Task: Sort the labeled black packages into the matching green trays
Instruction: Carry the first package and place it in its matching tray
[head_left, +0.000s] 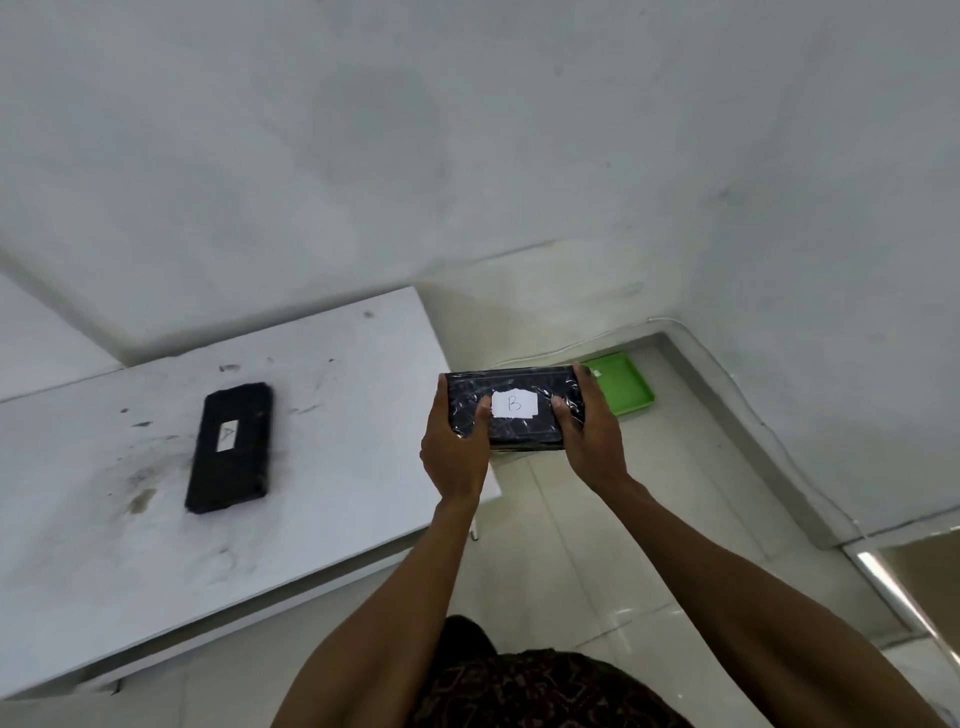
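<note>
The person holds a black, film-wrapped rectangular package with a white paper label marked "B" (511, 408) in mid-air, past the right end of the scuffed white table (337, 415) and over the tiled floor. The left hand (454, 447) is clamped on its left end and the right hand (589, 431) on its right end, thumbs on the top face beside the label.

Step in hand, as judged: carrying the package to the green plastic tray (626, 387) on the floor by the wall. The tray's own small label is too small to read — it should be confirmed as "B" before release. The package should stay level and be lowered flat, not dropped.

The package's long axis runs left-right across the view, label face up and readable.

A second black package with a white label (228, 447) lies flat on the table — long axis pointing away from the person.
</note>
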